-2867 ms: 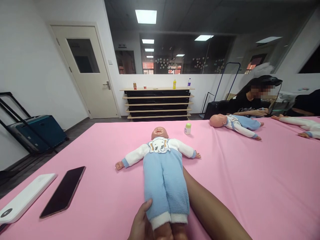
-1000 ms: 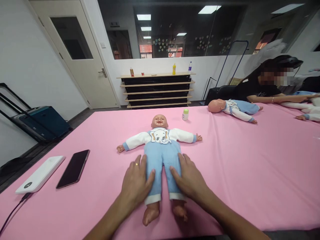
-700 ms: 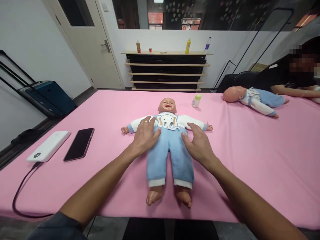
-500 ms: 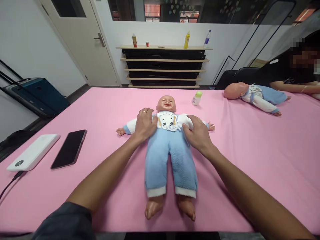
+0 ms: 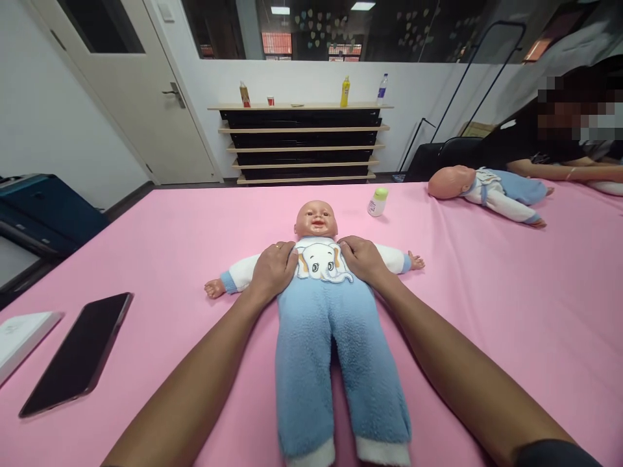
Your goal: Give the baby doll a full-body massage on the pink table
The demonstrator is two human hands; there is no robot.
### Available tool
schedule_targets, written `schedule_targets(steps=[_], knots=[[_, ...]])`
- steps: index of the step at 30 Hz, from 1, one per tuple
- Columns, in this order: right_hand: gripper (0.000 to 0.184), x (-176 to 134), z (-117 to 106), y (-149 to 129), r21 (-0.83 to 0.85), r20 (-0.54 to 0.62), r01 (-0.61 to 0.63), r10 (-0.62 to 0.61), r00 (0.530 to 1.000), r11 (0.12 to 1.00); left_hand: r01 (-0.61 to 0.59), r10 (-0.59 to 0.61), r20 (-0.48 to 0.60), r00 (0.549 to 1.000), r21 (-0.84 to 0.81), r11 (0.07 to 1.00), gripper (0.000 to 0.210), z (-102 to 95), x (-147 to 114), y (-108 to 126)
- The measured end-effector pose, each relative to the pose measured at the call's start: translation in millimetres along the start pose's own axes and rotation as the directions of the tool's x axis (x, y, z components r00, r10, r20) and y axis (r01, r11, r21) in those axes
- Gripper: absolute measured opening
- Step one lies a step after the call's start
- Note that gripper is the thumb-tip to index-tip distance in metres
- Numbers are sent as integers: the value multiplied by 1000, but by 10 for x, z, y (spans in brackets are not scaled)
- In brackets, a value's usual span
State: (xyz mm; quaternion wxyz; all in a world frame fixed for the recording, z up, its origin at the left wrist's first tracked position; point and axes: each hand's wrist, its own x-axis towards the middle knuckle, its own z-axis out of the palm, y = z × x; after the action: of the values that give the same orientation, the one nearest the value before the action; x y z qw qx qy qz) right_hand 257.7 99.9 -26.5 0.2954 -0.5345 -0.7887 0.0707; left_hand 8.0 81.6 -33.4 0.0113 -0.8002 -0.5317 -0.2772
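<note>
A baby doll (image 5: 316, 324) lies on its back on the pink-covered table, head away from me and arms spread. It wears a white top with an elephant patch and fluffy light-blue trousers. My left hand (image 5: 275, 269) is closed round the doll's shoulder at the left, with the thumb beside the elephant patch. On the opposite shoulder my right hand (image 5: 364, 259) grips in the same way, its thumb near the collar. The fingertips of both hands are partly hidden against the doll. Its feet fall outside the lower edge of the view.
A small bottle with a green cap (image 5: 378, 202) stands beyond the doll. A phone (image 5: 78, 353) and a white power bank (image 5: 24, 340) lie at left. Another doll (image 5: 491, 188) lies at far right, near a person in black. Shelves (image 5: 300, 130) line the wall behind.
Both hands have closed in on the doll's shoulders, the right one shifting left toward the collar. My view has moved closer and tilted up, so the doll's feet have left the picture.
</note>
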Motion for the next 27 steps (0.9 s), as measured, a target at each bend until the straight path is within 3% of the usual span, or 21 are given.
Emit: schedule_targets(steps=[7,11,16,20,24,27], knots=[[38,-21,-14,116,-265,-6,-119,121,993,957,104,-113,2,994,363,926,46,-15,-16,-118],[45,-26,-33,157,-367,2,-209,226,974,906,160,-173,-7,985,414,896,49,-25,-8,-184],[44,-27,-40,167,-387,5,-231,252,968,893,112,-153,88,984,360,926,41,-59,12,-191],[41,-32,-93,129,-296,-53,-255,251,967,920,190,-221,84,972,278,942,35,-148,33,-178],[40,51,-210,56,-62,-164,-238,226,960,969,355,-340,-116,933,173,919,34,-302,164,-245],[38,260,-258,-17,135,-201,-175,200,959,975,399,-398,-213,892,-41,916,37,-355,401,-258]])
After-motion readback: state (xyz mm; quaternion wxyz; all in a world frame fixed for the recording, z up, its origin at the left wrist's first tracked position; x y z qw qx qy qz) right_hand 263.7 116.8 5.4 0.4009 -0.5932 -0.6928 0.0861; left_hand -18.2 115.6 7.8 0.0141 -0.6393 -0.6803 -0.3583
